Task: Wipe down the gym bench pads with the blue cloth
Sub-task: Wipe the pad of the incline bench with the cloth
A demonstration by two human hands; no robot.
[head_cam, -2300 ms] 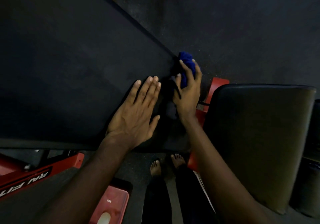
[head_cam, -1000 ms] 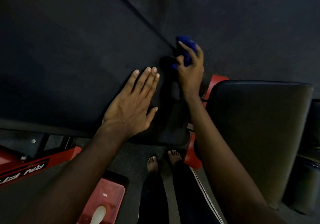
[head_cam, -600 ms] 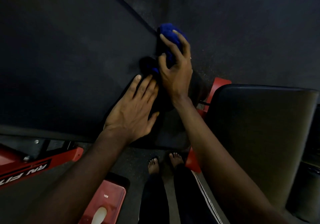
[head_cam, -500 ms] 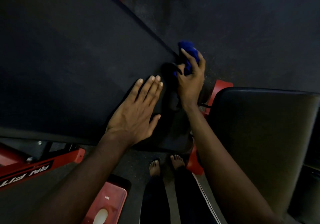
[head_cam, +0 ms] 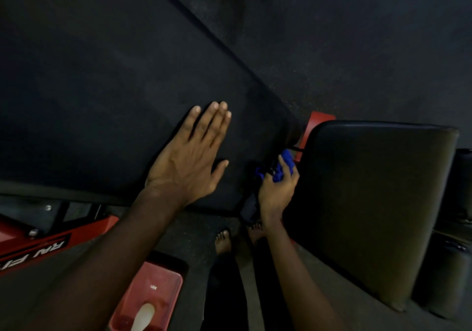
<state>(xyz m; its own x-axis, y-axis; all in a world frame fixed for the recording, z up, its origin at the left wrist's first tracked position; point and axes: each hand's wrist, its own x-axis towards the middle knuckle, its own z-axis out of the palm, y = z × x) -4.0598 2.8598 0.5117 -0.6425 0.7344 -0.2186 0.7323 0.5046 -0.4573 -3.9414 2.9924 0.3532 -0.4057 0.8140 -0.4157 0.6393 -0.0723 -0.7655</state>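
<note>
Left hand (head_cam: 189, 157) flat, fingers straight, on long bench pad (head_cam: 102, 88) | right hand (head_cam: 277, 192) grips bunched blue cloth (head_cam: 282, 168) at pad's near right edge | seat pad (head_cam: 370, 203) likely still to wipe

crumpled blue cloth (head_cam: 283, 169) in the right hand (head_cam: 277, 191), between the long black pad (head_cam: 115, 80) under the left hand (head_cam: 189, 159) and the seat pad (head_cam: 370, 203)
</note>
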